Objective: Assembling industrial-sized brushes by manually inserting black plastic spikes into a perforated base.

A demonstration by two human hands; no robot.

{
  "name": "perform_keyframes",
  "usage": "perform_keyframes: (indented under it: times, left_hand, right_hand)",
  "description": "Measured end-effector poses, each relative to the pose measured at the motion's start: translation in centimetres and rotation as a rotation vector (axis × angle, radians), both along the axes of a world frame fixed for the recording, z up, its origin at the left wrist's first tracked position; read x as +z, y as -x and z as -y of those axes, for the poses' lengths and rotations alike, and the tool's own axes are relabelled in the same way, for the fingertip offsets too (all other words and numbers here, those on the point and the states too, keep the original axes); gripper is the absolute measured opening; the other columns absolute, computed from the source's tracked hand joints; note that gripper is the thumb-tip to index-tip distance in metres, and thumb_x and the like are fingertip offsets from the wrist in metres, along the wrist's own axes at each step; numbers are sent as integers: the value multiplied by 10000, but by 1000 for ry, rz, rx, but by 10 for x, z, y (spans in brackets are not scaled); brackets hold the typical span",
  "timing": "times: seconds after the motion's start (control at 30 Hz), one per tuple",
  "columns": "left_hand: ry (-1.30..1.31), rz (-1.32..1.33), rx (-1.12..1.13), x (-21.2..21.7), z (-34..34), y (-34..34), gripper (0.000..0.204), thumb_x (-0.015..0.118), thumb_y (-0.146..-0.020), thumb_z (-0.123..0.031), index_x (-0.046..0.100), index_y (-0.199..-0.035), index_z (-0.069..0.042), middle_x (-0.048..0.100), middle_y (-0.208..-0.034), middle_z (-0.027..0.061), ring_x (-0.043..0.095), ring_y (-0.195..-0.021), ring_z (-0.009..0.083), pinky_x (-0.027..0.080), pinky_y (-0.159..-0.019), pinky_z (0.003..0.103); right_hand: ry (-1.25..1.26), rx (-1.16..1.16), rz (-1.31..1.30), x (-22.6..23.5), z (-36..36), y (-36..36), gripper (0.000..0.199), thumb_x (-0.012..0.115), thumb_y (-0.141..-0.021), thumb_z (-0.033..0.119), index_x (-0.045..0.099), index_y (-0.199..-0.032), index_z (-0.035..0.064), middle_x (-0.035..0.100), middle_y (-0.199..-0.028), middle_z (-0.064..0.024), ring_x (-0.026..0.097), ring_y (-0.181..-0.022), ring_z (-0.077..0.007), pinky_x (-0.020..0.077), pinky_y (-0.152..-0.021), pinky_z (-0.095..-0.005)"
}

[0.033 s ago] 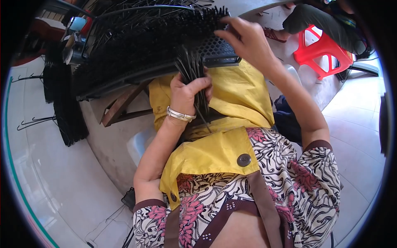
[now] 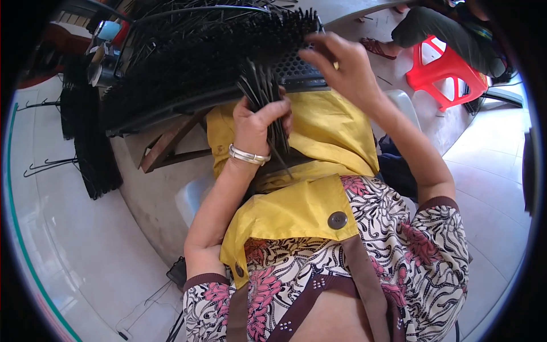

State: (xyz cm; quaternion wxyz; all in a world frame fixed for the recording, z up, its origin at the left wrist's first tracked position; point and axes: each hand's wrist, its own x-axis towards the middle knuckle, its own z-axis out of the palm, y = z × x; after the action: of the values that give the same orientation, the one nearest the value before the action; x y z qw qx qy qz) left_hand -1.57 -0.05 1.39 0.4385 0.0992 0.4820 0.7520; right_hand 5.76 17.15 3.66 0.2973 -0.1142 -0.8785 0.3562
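Note:
My left hand [image 2: 256,122], with a silvery bangle at its wrist, is closed round a bundle of thin black strips [image 2: 259,85]. The bundle stands tilted over my lap, its loose ends fanned out at the top. My right hand [image 2: 342,62] is raised at the right end of a black perforated rack [image 2: 293,71]. Its thumb and forefinger are apart, close to the dense rows of black upright pieces [image 2: 228,43] covering most of the rack. I make out nothing between those fingers, though the dark background hides detail.
A yellow apron [image 2: 325,122] covers my lap below the rack. Black bundles [image 2: 97,159] hang on hooks at the left. A brown support [image 2: 165,142] stands under the rack. Another person's leg [image 2: 439,34] and a red stool [image 2: 444,71] are at the far right.
My right hand has shifted slightly right and down, its fingers still by the rack's right end. My left hand keeps its hold on the bundle, nearly unmoved.

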Motion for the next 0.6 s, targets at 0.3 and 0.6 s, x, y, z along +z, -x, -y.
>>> perform_keyframes:
  times: [0.3,0.6]
  left_hand:
    - [-341,-23,280,43,-20,1,376,593,-698,107,467,-1036,0,571,-778,117,553,-603,188,480,-542,292]
    - [-333,-72,348,43,-22,-16,401,590,-691,114,440,-1040,-13,562,-794,110,563,-647,190,491,-600,309]
  right_hand:
    - [1762,230,94,-21,79,-13,370,429,-898,386,526,-1083,80,596,-963,-59,589,-793,-148,485,-681,-287]
    - [2135,-8,161,-23,84,-7,407,386,-891,420,506,-1156,136,569,-1105,-52,547,-995,-196,443,-843,-357]
